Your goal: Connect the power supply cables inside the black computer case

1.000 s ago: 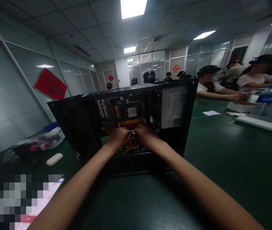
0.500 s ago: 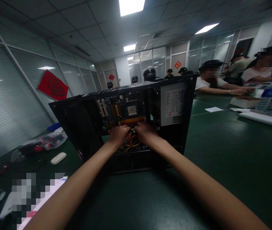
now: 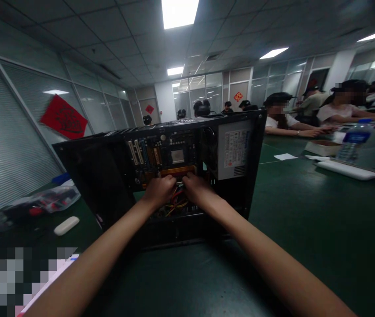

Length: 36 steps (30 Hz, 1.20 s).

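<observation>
Left hand (image 3: 159, 191) and right hand (image 3: 198, 188) curl, grip unclear, by memory slots (image 3: 182, 169) inside the open-sided PC case (image 3: 100, 171) on the desk (image 3: 293, 220); uneven force could flex the motherboard (image 3: 167, 149) or snag cables (image 3: 178, 200).

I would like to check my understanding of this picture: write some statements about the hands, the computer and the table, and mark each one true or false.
1. The left hand and the right hand are both at the open side of the computer case. True.
2. In the picture, the power supply is at the left end of the case. False: the power supply is at the right end.
3. The wires near the hands are all blue. False: red and yellow wires show there.
4. A white oval object lies on the green table. True.
5. The bottle has a red cap. False: the bottle has a blue cap.
</observation>
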Each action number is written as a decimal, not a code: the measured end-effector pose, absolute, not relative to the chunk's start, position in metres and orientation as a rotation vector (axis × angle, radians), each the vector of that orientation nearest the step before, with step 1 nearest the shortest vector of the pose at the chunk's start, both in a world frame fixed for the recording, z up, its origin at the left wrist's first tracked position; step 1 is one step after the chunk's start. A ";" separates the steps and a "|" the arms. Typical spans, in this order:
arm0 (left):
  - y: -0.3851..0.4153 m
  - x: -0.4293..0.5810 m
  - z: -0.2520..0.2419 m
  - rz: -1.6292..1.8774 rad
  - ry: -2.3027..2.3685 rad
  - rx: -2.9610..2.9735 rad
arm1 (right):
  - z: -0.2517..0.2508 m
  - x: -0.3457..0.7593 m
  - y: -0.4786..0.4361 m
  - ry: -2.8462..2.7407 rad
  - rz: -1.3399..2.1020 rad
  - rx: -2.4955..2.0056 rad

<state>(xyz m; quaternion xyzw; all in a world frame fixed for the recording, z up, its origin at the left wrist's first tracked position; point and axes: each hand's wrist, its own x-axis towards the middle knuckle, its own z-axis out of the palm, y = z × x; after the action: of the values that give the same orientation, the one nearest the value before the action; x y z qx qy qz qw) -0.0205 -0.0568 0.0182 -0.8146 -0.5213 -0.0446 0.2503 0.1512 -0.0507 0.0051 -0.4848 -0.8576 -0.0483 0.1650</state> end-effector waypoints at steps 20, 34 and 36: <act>-0.059 -0.024 0.019 -0.231 -1.435 -2.288 | 0.012 0.165 -0.037 -2.627 -0.387 -1.213; -0.055 -0.028 0.018 -0.249 -1.433 -2.331 | 0.004 0.163 -0.031 -2.611 -0.300 -1.191; -0.055 -0.028 0.018 -0.252 -1.436 -2.333 | 0.003 0.162 -0.029 -2.605 -0.280 -1.182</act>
<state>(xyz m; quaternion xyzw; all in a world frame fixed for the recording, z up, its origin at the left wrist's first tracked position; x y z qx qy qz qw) -0.0279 -0.0552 0.0184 -0.8320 -0.5120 -0.0900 0.1938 0.1621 -0.0293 0.0032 -0.4074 -0.8983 -0.0964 0.1332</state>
